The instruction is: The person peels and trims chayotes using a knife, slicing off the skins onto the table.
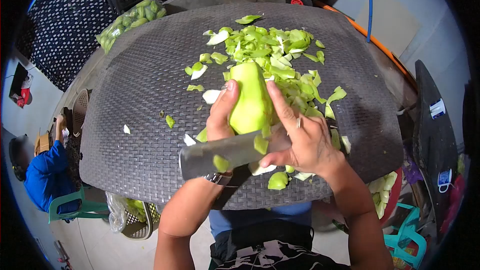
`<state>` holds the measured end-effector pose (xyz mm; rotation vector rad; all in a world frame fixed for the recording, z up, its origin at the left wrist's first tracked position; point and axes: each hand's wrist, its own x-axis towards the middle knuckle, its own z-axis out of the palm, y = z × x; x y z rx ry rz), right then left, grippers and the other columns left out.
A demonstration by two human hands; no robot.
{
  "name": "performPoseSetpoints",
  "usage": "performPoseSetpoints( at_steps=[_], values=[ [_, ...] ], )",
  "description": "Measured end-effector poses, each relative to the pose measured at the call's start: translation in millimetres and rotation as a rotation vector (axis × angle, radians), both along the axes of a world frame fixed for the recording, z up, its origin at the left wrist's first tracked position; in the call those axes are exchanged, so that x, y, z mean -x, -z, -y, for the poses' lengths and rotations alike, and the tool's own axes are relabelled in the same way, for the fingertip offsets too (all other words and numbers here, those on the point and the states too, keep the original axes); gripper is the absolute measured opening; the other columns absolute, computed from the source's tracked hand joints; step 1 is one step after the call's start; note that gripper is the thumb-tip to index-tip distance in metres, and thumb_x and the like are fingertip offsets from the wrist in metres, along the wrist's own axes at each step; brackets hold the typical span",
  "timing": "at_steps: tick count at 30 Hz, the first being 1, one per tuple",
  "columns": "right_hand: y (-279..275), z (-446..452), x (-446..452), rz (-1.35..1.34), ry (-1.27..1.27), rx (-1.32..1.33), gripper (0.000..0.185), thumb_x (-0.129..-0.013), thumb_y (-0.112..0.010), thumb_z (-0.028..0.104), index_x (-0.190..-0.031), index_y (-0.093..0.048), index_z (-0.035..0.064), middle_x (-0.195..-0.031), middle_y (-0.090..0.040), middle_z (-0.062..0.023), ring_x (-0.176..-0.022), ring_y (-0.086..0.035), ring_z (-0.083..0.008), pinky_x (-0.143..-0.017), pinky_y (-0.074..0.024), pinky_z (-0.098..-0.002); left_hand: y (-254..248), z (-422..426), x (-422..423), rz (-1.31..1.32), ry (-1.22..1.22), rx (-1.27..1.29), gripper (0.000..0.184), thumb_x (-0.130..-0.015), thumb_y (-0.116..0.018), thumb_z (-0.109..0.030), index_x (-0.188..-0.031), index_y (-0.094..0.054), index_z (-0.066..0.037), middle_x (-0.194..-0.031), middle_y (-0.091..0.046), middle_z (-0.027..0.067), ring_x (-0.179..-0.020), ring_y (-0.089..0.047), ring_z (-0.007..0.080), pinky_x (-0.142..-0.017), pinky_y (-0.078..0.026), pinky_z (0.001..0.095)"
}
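Observation:
A peeled, pale green vegetable point(248, 97) stands over the woven table, its narrow top pointing away from me. My left hand point(220, 115) grips its left side, thumb or finger stretched along it, the other fingers hidden. My right hand point(310, 142) holds a wide-bladed knife point(220, 157) across the vegetable's near end; its handle is hidden in the hand. One finger of that hand reaches up the vegetable's right side. Bits of green peel stick to the blade. A heap of peel pieces point(260, 42) lies beyond and to the right of the vegetable.
The table point(135, 100) has scattered peel bits. A bag of green vegetables point(132, 20) is beyond its left edge. At the left sits a person in blue point(47, 167). Below the near edge are a basket point(137, 227) and a green stool point(410, 235). A dark board point(430, 135) stands at right.

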<state>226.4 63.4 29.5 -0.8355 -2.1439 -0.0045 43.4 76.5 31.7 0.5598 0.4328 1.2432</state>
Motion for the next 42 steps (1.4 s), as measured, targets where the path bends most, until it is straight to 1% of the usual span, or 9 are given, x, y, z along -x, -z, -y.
performPoseSetpoints(
  at_steps=[5,10,13,17,20,22,26,33,42],
  values=[
    [1.9,3.7,-0.2,0.043,0.049,0.038,0.111,-0.08,-0.064,0.08,-0.165,-0.035,0.0143,-0.1,-0.069,-0.0136,-0.079,-0.074,-0.0321,-0.069,-0.0614,-0.0415,10.0,-1.6,-0.4,-0.033,-0.05,-0.045,0.052,-0.108,-0.052,-0.048,-0.134,-0.06,-0.003,-0.118,-0.071,0.0129,-0.105,-0.072,0.0232,-0.093,-0.058,0.0382],
    [-2.5,3.8,-8.2,0.133,0.133,0.029,0.101,-0.081,-0.064,0.078,-0.163,-0.042,0.0226,-0.077,-0.052,-0.0061,-0.059,-0.065,-0.0239,-0.055,-0.0576,-0.0392,3.4,2.7,-0.6,-0.05,-0.039,0.001,0.052,-0.108,-0.053,-0.046,-0.135,-0.06,-0.002,-0.119,-0.072,0.0145,-0.106,-0.072,0.0232,-0.095,-0.059,0.0394],
    [-6.3,2.9,-15.6,0.211,0.166,0.01,0.098,-0.08,-0.064,0.077,-0.161,-0.045,0.0248,-0.073,-0.044,-0.0049,-0.056,-0.061,-0.0218,-0.053,-0.0563,-0.0392,1.7,2.4,-1.4,-0.035,-0.003,0.003,0.052,-0.108,-0.053,-0.045,-0.136,-0.059,-0.001,-0.12,-0.072,0.0156,-0.106,-0.072,0.0232,-0.095,-0.059,0.0396],
    [-7.0,3.0,-11.0,0.056,0.111,0.057,0.095,-0.081,-0.066,0.076,-0.16,-0.047,0.0269,-0.078,-0.051,-0.0067,-0.06,-0.063,-0.0246,-0.058,-0.0578,-0.0398,5.9,0.8,3.8,-0.01,0.032,-0.023,0.055,-0.108,-0.053,-0.046,-0.137,-0.059,0.0,-0.121,-0.072,0.0161,-0.106,-0.073,0.0238,-0.093,-0.061,0.0381],
    [-3.8,-4.3,-13.3,-0.005,0.071,0.047,0.095,-0.083,-0.066,0.074,-0.161,-0.044,0.0238,-0.09,-0.063,-0.0118,-0.071,-0.069,-0.0299,-0.066,-0.0595,-0.0418,6.0,0.4,7.2,-0.033,0.094,-0.057,0.053,-0.104,-0.062,-0.045,-0.139,-0.056,-0.005,-0.119,-0.07,0.0113,-0.103,-0.072,0.0207,-0.09,-0.061,0.0365],
    [-8.5,-4.4,-25.1,0.072,0.088,0.116,0.097,-0.085,-0.065,0.074,-0.162,-0.042,0.0207,-0.099,-0.07,-0.0154,-0.079,-0.073,-0.033,-0.071,-0.0605,-0.0429,16.1,0.7,5.6,-0.096,0.026,-0.041,0.056,-0.108,-0.053,-0.048,-0.141,-0.056,-0.003,-0.124,-0.07,0.0146,-0.106,-0.073,0.0237,-0.093,-0.061,0.0393],
    [-2.9,-7.1,-25.7,-0.039,0.075,0.166,0.104,-0.089,-0.058,0.077,-0.166,-0.03,0.0119,-0.124,-0.069,-0.0254,-0.097,-0.075,-0.0409,-0.081,-0.0617,-0.0457,16.6,0.4,0.7,-0.103,0.048,-0.065,0.059,-0.109,-0.049,-0.049,-0.145,-0.054,-0.003,-0.131,-0.068,0.0182,-0.113,-0.071,0.0276,-0.098,-0.059,0.044],
    [-4.9,-2.9,-17.1,-0.001,0.027,0.089,0.11,-0.09,-0.058,0.079,-0.167,-0.024,0.0081,-0.135,-0.064,-0.0288,-0.118,-0.067,-0.0478,-0.097,-0.0568,-0.0493,6.3,2.6,-1.4,-0.054,0.045,-0.004,0.059,-0.107,-0.055,-0.046,-0.146,-0.053,-0.001,-0.131,-0.068,0.0195,-0.115,-0.07,0.0296,-0.105,-0.055,0.0459],
    [-5.5,-6.2,-27.7,-0.029,0.036,0.151,0.112,-0.089,-0.054,0.081,-0.166,-0.024,0.0049,-0.129,-0.068,-0.0273,-0.103,-0.074,-0.0452,-0.091,-0.0599,-0.0481,23.3,6.5,-1.4,-0.12,0.105,-0.029,0.053,-0.106,-0.063,-0.04,-0.145,-0.054,-0.005,-0.127,-0.068,0.0097,-0.11,-0.069,0.0177,-0.091,-0.058,0.034]
  ],
)
